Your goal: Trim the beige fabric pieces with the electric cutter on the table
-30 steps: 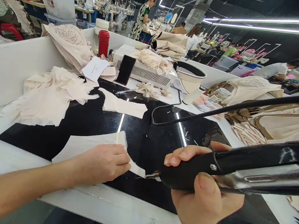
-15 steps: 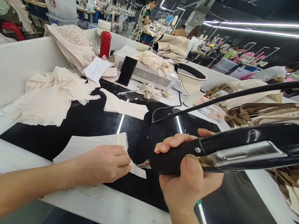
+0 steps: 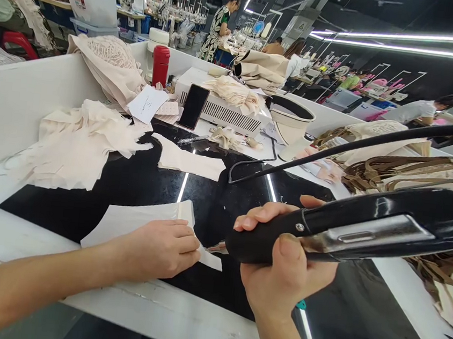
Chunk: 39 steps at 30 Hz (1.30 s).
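My left hand [image 3: 170,247] presses down on a white piece of cloth or paper [image 3: 124,221] with its fingers bent and close together. A narrow paler strip [image 3: 185,212] lies along the top of that piece, partly under the fingers. My right hand [image 3: 281,267] is wrapped round a black corded hand tool [image 3: 367,219] with a silver lever on its side. Its thin coppery metal tip [image 3: 218,248] points left, close to the piece's edge beside my left fingertips. Whether the tip touches is hard to tell. Under everything lies a glossy black board [image 3: 136,181].
A cream cut piece [image 3: 192,163] lies farther back on the board, with a heap of cream cloth [image 3: 75,143] at left. Behind stand a phone [image 3: 193,106], a red bottle [image 3: 160,65] and a vented white box [image 3: 227,117]. A black cable [image 3: 334,148] crosses at right.
Both hands hold nearly the same pose. The tool's tip has shifted very slightly against the edge of the white piece; the whole view has moved a little.
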Tool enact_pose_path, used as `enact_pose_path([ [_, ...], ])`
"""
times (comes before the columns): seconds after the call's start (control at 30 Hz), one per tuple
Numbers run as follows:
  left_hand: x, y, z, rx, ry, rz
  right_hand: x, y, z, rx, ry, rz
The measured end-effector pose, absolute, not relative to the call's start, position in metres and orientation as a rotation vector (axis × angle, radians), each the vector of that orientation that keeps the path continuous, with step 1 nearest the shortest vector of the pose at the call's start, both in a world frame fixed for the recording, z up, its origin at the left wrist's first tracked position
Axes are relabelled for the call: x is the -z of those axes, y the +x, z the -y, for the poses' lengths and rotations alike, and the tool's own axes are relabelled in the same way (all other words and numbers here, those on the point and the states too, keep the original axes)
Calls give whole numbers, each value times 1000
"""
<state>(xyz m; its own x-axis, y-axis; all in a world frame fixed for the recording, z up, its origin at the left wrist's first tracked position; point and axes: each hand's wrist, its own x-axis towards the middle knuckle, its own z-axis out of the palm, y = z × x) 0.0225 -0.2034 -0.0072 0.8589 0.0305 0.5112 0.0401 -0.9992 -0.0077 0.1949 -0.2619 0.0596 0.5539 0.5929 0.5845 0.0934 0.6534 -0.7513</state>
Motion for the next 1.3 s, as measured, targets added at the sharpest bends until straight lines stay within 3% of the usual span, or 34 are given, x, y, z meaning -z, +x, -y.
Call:
enact_pose_path([
  [1.3,4,19,201,773,-3042,20,-59,203,274,-308,-831,940],
])
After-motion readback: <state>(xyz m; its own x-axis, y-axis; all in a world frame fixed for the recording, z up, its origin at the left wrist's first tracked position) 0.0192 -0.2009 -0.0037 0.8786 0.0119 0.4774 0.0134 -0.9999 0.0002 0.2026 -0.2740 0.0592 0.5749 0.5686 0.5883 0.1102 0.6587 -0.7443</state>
